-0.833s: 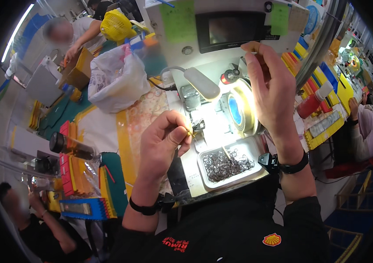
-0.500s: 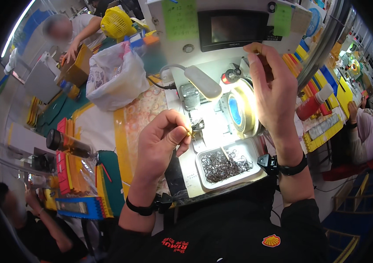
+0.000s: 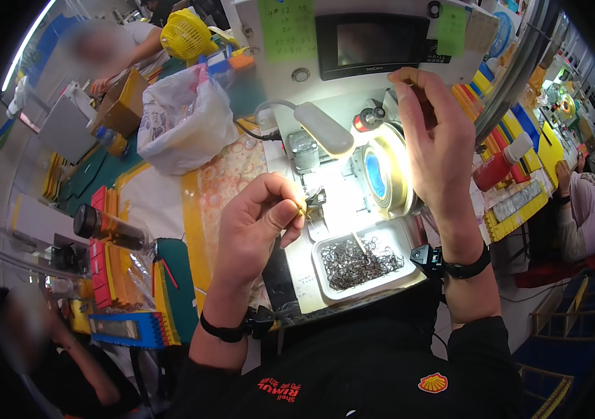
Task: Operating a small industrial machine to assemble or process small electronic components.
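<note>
My left hand (image 3: 255,223) pinches a small gold-coloured piece (image 3: 305,211) between thumb and forefinger, close beside a small dark clamp-like part (image 3: 317,198) of the machine. Raised in front of the machine's screen (image 3: 373,46), my right hand (image 3: 437,136) is closed, its thumb and forefinger drawn together. Anything held there is too fine to make out. Below and between the hands, a white tray (image 3: 369,293) contains many dark curved wire pieces like fish hooks (image 3: 350,267) and a pale stick. A pale yellow spool (image 3: 397,199) with a blue centre stands left of my right wrist.
A lit white lamp (image 3: 325,131) hangs over the work area. Left of the machine stand a bag-lined bin (image 3: 182,129), a yellow fan (image 3: 186,35) and a brown jar (image 3: 112,229). A red bottle (image 3: 498,166) lies to the right. Other people work on both sides.
My hands hold nearly the same positions. At upper left, a co-worker's arm has drawn back behind the cardboard box. The person at lower left has shifted head and arm.
</note>
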Available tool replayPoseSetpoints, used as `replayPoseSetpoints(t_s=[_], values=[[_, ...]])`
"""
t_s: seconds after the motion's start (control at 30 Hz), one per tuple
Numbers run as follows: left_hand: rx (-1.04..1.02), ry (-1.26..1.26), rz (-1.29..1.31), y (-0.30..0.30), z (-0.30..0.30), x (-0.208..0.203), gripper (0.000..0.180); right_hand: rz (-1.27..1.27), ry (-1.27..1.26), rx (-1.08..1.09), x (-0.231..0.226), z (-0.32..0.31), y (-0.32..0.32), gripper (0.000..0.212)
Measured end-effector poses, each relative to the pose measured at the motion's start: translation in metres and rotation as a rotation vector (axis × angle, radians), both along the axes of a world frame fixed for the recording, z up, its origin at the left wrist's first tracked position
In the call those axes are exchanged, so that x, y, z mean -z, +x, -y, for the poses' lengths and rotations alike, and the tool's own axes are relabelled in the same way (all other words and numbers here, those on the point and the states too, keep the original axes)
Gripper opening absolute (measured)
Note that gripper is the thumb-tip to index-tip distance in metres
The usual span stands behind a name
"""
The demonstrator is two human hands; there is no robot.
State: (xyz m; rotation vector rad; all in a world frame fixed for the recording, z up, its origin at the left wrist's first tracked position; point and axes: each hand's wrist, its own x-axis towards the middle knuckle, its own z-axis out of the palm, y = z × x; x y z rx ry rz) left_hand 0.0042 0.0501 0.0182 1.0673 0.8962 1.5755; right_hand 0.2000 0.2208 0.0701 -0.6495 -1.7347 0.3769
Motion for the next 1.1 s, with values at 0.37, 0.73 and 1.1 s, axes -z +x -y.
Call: replayPoseSetpoints(t_s=[0.37,0.73,1.1], values=[[0.001,0.003,0.012,0.0,0.001,0.0,0.012,0.008,-0.018,0.01,0.0,0.002,-0.001,0.01],[-0.143,-0.111,-0.115,0.004,-0.003,0.007,0.01,-0.045,0.151,0.06,0.02,-0.015,0.002,0.015],[-0.071,0.089,-0.135,-0.006,-0.003,0.019,0.021,-0.124,0.158,0.07,0.005,0.002,-0.002,0.012]])
